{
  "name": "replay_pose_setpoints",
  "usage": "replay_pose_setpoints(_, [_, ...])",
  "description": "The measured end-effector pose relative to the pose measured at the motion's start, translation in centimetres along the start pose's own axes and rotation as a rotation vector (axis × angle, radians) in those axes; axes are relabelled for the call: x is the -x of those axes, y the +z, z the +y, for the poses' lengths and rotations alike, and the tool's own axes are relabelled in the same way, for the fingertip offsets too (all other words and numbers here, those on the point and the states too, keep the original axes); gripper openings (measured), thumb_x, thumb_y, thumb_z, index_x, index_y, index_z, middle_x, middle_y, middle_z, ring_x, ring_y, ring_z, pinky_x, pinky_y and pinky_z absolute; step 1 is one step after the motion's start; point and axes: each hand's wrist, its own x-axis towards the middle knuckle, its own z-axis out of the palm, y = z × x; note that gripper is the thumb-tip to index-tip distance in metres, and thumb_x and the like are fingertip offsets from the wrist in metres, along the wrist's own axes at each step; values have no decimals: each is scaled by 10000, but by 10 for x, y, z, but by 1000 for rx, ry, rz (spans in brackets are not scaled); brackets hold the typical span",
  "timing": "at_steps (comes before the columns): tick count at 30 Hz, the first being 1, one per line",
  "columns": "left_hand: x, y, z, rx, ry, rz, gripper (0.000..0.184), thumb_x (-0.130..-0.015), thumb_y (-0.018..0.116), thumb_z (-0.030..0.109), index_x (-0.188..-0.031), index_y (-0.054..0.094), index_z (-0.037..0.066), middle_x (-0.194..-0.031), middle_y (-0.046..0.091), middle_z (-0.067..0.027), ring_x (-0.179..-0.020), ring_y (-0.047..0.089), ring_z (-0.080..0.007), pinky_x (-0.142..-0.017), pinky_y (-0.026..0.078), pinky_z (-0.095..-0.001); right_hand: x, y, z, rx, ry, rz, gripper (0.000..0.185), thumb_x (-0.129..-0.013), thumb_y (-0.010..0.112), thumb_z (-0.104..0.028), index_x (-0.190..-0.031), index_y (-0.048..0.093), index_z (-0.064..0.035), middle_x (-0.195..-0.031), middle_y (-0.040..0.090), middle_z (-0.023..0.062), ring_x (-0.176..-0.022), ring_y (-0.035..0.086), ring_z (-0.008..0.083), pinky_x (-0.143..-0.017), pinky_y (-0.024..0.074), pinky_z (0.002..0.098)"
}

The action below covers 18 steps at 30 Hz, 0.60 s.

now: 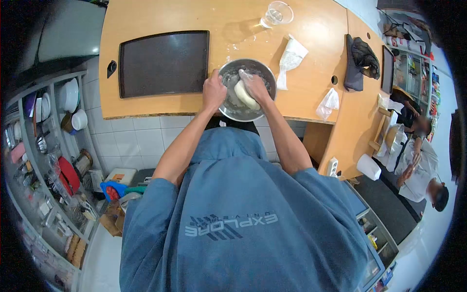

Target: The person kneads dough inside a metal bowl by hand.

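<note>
A round metal bowl (pixel 240 116) stands at the front edge of the wooden table (pixel 233 24). Its inner wall is smeared with white. Inside lies a pale, smooth lump of dough (pixel 245 95). My left hand (pixel 214 90) grips the bowl's left rim, fingers closed round it. Reaching in from the right, my right hand (pixel 254 86) has white-coated fingers curled against the upper side of the dough; part of the dough is hidden beneath them.
A black tray (pixel 164 63) lies left of the bowl. Beyond it are a clear cup (pixel 277 15), a white bag (pixel 292 56), a smaller bag (pixel 329 103) and dark cloth (pixel 357 63). Two people (pixel 418 163) are at the far right.
</note>
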Motion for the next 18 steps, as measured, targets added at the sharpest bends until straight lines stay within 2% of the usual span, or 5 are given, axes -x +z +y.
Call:
replay_pose_setpoints(1, [0, -1, 0, 20, 5, 10, 163, -962, 515, 47, -1105, 555, -19, -886, 653, -342, -899, 628, -535, -746, 465, -594, 5, -2, 2, -191, -3, -41, 608, -982, 566, -550, -834, 692, 26, -787, 690, 108, -719, 636, 209, -683, 519, 398])
replay_pose_setpoints(8, [-1, -4, 5, -35, -51, -29, 211, -942, 533, 44, -1136, 587, -20, -968, 684, -301, -961, 642, -507, -825, 481, -570, 33, -20, -6, -1019, 335, -257, 442, -977, 619, -460, -946, 727, -33, -863, 679, 58, -767, 599, 139, -729, 491, 325])
replay_pose_setpoints(14, [-2, -2, 1, -44, -14, -14, 163, -945, 520, 36, -1090, 547, -33, -931, 665, -332, -916, 635, -528, -768, 476, -595, 26, -28, -19, -212, -7, -137, 393, -876, 747, -361, -992, 653, 2, -873, 673, 98, -764, 602, 156, -724, 496, 325])
replay_pose_setpoints(15, [-2, -2, 3, -45, -14, -14, 166, -943, 520, 34, -1092, 547, -34, -931, 664, -334, -915, 635, -528, -767, 476, -596, 15, -11, 1, -128, -191, 96, 423, -810, 797, -369, -915, 666, 19, -934, 688, 138, -836, 638, 205, -760, 514, 355])
replay_pose_setpoints(18, [-3, -2, 4, -57, -13, -12, 176, -934, 523, 28, -1095, 548, -36, -925, 661, -339, -912, 639, -525, -762, 479, -596, 8, -8, 7, -100, -140, 65, 446, -761, 823, -360, -904, 662, 30, -968, 689, 162, -897, 657, 237, -796, 523, 370])
